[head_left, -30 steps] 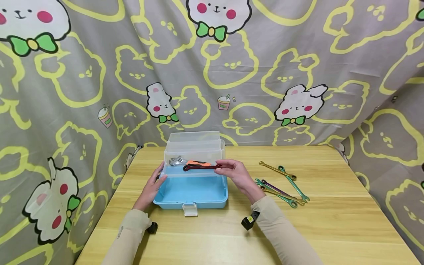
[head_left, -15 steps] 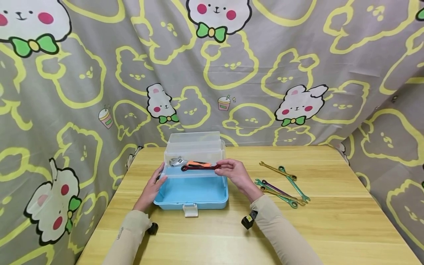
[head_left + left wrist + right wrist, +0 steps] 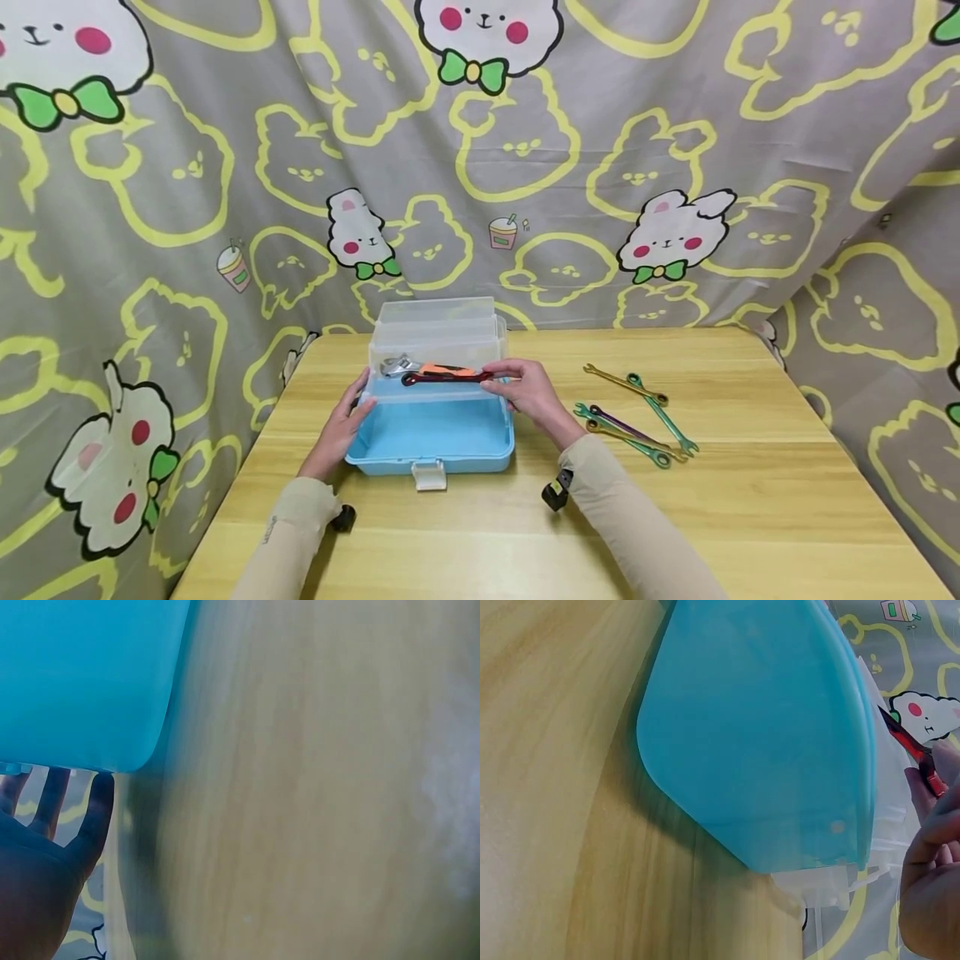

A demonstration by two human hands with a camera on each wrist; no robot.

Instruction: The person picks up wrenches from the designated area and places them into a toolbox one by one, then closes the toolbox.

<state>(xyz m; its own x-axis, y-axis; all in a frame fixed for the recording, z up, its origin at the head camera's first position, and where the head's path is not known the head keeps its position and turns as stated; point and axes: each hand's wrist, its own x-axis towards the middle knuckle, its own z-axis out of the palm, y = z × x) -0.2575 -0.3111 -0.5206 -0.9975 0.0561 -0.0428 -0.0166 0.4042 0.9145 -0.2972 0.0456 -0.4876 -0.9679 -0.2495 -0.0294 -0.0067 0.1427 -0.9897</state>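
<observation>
My right hand [image 3: 528,392] pinches the right end of a dark red wrench [image 3: 442,378] between thumb and fingers. The wrench lies level over the clear upper tray [image 3: 431,393] of a blue toolbox [image 3: 431,464], its ring end to the left. Behind it in the tray are a silver adjustable wrench [image 3: 400,365] and an orange-and-black handled tool [image 3: 446,370]. My left hand [image 3: 343,427] rests on the toolbox's left side with extended fingers. In the left wrist view its fingertips touch the blue wall [image 3: 90,735]. In the right wrist view the red wrench [image 3: 911,746] is partly hidden.
Several green, gold and purple wrenches [image 3: 633,433] lie on the wooden table [image 3: 750,517], right of the toolbox. The clear lid [image 3: 437,312] stands raised at the back. A white latch [image 3: 430,477] hangs at the front. A patterned curtain [image 3: 555,167] surrounds the table.
My right hand has shifted slightly left with the red wrench, bringing its ring end further left over the tray. My left hand keeps its place on the toolbox.
</observation>
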